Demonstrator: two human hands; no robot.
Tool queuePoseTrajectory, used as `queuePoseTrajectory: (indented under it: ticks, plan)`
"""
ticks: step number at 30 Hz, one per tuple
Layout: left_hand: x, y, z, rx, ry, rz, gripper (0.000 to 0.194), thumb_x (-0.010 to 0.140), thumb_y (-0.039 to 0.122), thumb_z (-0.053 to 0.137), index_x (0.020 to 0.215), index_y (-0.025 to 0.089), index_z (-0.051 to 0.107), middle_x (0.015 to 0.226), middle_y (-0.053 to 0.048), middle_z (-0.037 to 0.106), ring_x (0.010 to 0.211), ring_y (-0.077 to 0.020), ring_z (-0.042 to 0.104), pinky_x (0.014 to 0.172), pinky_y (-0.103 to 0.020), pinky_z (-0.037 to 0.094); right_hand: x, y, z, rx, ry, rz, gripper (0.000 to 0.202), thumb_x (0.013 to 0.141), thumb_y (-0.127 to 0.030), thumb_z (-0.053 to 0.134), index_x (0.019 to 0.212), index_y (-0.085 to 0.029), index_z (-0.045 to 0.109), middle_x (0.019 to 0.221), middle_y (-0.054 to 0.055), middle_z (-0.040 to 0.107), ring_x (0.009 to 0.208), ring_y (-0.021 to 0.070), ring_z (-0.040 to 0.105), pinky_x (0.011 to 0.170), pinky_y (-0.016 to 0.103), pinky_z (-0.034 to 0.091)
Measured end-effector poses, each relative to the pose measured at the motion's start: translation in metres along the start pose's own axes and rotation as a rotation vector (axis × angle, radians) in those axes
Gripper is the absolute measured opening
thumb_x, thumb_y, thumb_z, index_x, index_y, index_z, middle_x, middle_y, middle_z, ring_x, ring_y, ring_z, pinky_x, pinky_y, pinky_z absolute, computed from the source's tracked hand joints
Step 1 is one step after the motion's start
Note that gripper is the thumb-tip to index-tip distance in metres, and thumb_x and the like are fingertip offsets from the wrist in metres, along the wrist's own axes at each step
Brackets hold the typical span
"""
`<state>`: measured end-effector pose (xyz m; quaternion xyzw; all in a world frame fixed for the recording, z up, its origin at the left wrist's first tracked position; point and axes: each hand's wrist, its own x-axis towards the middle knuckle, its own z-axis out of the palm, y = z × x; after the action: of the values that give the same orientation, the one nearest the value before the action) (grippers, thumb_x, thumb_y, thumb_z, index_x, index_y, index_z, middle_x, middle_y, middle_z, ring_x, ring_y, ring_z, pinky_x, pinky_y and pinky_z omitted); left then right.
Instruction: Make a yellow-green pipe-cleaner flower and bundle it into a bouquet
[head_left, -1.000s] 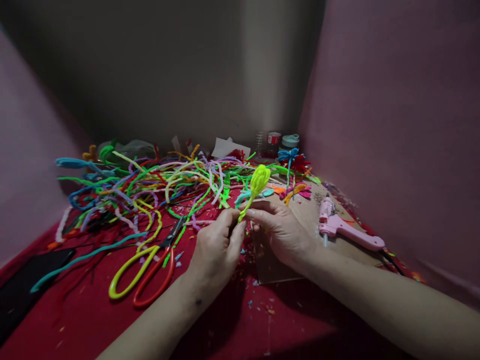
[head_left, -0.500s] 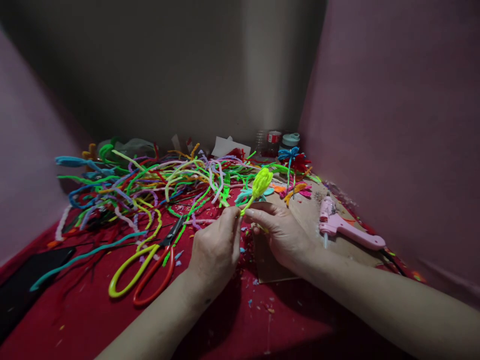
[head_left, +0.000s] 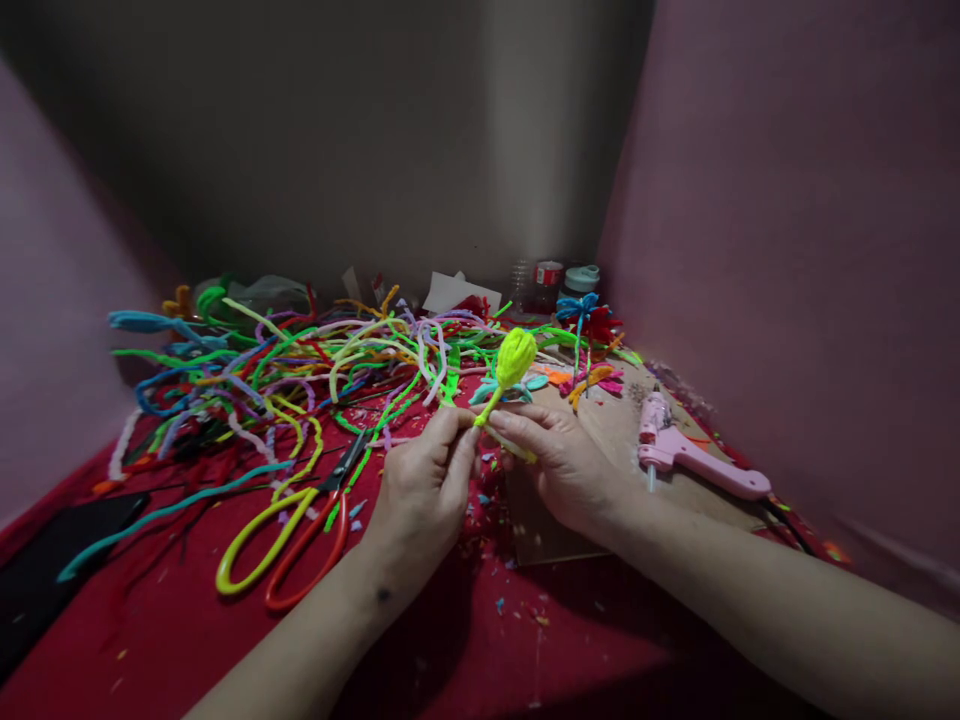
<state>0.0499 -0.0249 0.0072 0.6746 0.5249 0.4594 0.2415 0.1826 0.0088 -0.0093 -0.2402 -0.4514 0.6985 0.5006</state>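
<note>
"What is set nearest the near edge of the tabletop [head_left: 517,650]?"

"Scissors [head_left: 331,487] are laid toward the left, with the handles turned to that edge, presumably so that they are easily reached."

"How is the yellow bud [head_left: 517,358] held?"

"Above the middle of the tabletop, by its stem [head_left: 489,405]. The left hand [head_left: 420,480] has its grip clamped on the stem's lower part, and the right hand [head_left: 570,460] has its own pinched just beside. The fuzzy head is left untouched and tilted up, probably so that its loops are not crushed."

"Why is cardboard [head_left: 551,535] spread on the right?"

"A pink glue gun [head_left: 679,455] is rested on it, near the right edge; the tabletop is likely being spared drips."

"And farther off?"

"Pipe cleaners [head_left: 360,345] are heaped toward the far left corner. A blue flower [head_left: 577,308] is placed near the far right corner. White paper [head_left: 457,293] and a lidded jar [head_left: 581,279] are set along the far edge, perhaps out of the way."
</note>
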Motion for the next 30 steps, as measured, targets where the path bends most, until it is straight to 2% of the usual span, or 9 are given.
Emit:
queuePoseTrajectory:
  ticks: [6,10,14,16,18,22,25,27,30]
  plan:
    - [0.004,0.006,-0.002,-0.495,-0.181,-0.358,0.014,0.082,0.029,0.057,0.075,0.017,0.056,0.050,0.007,0.042,0.038,-0.0030,0.029,0.038,-0.015,0.021,0.004,0.002,-0.007,-0.063,-0.024,-0.042,0.009,0.072,-0.027,0.069,0.078,-0.023,0.074,0.078,0.001,0.068,0.078,0.0146,0.057,0.084,0.033,0.041]
    - [0.007,0.004,-0.006,-0.737,-0.274,-0.464,0.013,0.082,0.028,0.059,0.078,0.017,0.055,0.050,0.008,0.044,0.035,-0.0011,0.024,0.035,-0.014,0.018,0.006,0.003,-0.010,-0.100,-0.034,-0.086,0.011,0.073,-0.027,0.070,0.083,-0.025,0.075,0.083,0.000,0.069,0.086,0.0159,0.058,0.090,0.035,0.040]
    - [0.010,0.002,-0.012,-0.855,-0.394,-0.525,0.010,0.083,0.028,0.058,0.084,0.018,0.055,0.052,0.009,0.045,0.034,-0.0009,0.018,0.033,-0.012,0.015,0.006,0.004,-0.011,-0.112,-0.051,-0.117,0.009,0.074,-0.027,0.069,0.081,-0.026,0.074,0.087,0.001,0.068,0.090,0.0157,0.057,0.092,0.035,0.039]
    - [0.010,0.002,-0.012,-0.842,-0.411,-0.532,0.010,0.083,0.028,0.057,0.085,0.019,0.055,0.053,0.009,0.046,0.034,-0.0013,0.019,0.032,-0.012,0.015,0.006,0.004,-0.011,-0.129,-0.005,-0.131,0.005,0.073,-0.026,0.070,0.076,-0.025,0.074,0.087,0.001,0.066,0.093,0.0161,0.055,0.092,0.035,0.038]
    - [0.009,0.001,-0.009,-0.717,-0.379,-0.494,0.013,0.084,0.031,0.055,0.080,0.019,0.055,0.051,0.008,0.045,0.034,-0.0024,0.023,0.033,-0.014,0.017,0.005,0.005,-0.011,-0.142,0.057,-0.131,0.004,0.072,-0.026,0.070,0.071,-0.023,0.072,0.087,0.002,0.064,0.093,0.0165,0.054,0.090,0.034,0.039]
    - [0.003,-0.003,0.002,-0.200,-0.146,-0.164,0.013,0.082,0.028,0.055,0.075,0.019,0.059,0.056,0.004,0.052,0.045,-0.0076,0.043,0.044,-0.018,0.032,0.002,0.006,-0.009,-0.109,0.108,-0.106,0.008,0.070,-0.028,0.071,0.069,-0.020,0.069,0.081,0.001,0.063,0.084,0.0164,0.055,0.081,0.033,0.041]
    - [0.000,-0.007,0.006,0.022,-0.029,0.038,0.007,0.081,0.023,0.055,0.081,0.021,0.063,0.061,0.003,0.056,0.053,-0.0101,0.048,0.055,-0.021,0.036,0.002,0.005,-0.008,-0.130,0.084,-0.126,0.009,0.072,-0.029,0.070,0.070,-0.020,0.069,0.079,0.000,0.063,0.079,0.0147,0.055,0.079,0.031,0.041]
    - [0.000,-0.007,0.006,0.011,-0.040,0.015,0.010,0.083,0.023,0.053,0.077,0.020,0.061,0.058,0.003,0.054,0.051,-0.0096,0.047,0.053,-0.021,0.036,0.002,0.004,-0.007,-0.168,0.059,-0.125,0.008,0.074,-0.027,0.069,0.070,-0.020,0.070,0.075,-0.001,0.062,0.075,0.0134,0.053,0.078,0.030,0.041]
    - [0.003,-0.004,0.003,-0.189,-0.126,-0.173,0.014,0.084,0.027,0.051,0.075,0.019,0.058,0.054,0.005,0.050,0.043,-0.0071,0.041,0.044,-0.018,0.032,0.003,0.000,-0.005,-0.167,0.038,-0.088,0.006,0.074,-0.026,0.068,0.073,-0.021,0.072,0.073,-0.001,0.062,0.074,0.0130,0.054,0.079,0.031,0.042]
